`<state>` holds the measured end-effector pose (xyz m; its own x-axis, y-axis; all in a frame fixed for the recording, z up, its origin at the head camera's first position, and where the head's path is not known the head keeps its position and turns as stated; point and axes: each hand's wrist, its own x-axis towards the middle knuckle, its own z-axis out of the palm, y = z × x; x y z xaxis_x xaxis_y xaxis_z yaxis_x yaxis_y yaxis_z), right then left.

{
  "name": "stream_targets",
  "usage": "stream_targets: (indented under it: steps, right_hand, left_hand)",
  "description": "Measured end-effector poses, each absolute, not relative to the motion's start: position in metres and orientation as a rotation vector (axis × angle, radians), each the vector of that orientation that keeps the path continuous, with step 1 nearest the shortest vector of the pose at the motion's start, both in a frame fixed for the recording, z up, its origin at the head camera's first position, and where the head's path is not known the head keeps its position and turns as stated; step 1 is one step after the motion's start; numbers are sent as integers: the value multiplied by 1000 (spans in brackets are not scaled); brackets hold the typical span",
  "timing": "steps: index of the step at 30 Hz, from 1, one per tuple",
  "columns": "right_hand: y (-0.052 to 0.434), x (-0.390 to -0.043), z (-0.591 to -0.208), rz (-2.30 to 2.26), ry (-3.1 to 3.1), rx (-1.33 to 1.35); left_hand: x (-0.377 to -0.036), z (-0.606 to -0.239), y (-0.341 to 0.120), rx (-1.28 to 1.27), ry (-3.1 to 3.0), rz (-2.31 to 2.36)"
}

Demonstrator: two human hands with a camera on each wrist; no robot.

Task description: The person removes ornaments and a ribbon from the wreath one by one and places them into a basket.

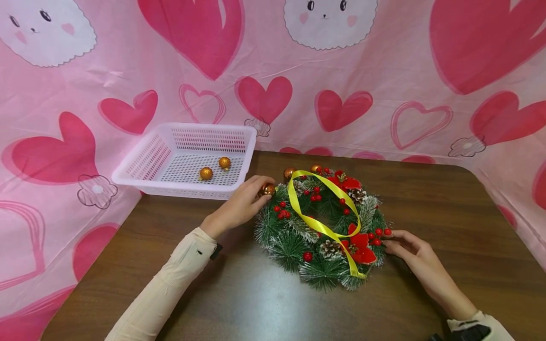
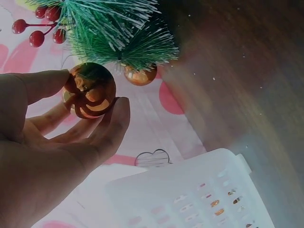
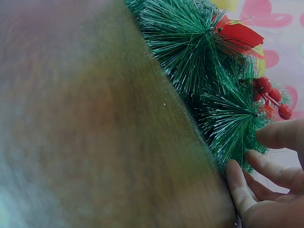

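Observation:
A green Christmas wreath lies on the table, trimmed with red flowers, red berries and pine cones. Loops of yellow ribbon trail across its top. At the wreath's left edge, my left hand pinches a shiny copper-coloured bauble between thumb and fingers. Two more baubles sit at the far left edge, one of them a shiny bauble. My right hand holds the wreath's right edge near a sprig of red berries, its fingertips against the green needles.
A white plastic basket stands at the back left, with two glittery gold baubles inside. The brown wooden table meets a pink heart-patterned cloth at the back and sides.

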<state>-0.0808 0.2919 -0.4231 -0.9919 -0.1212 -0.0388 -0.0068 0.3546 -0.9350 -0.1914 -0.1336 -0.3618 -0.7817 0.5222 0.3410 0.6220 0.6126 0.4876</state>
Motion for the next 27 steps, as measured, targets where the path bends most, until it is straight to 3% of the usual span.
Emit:
stream_targets:
  steps: [27]
  right_hand:
    - [292,-81,-422,-1700,2507,-106]
  left_hand:
    - [-184,-344,-135,-970,-2585,-957]
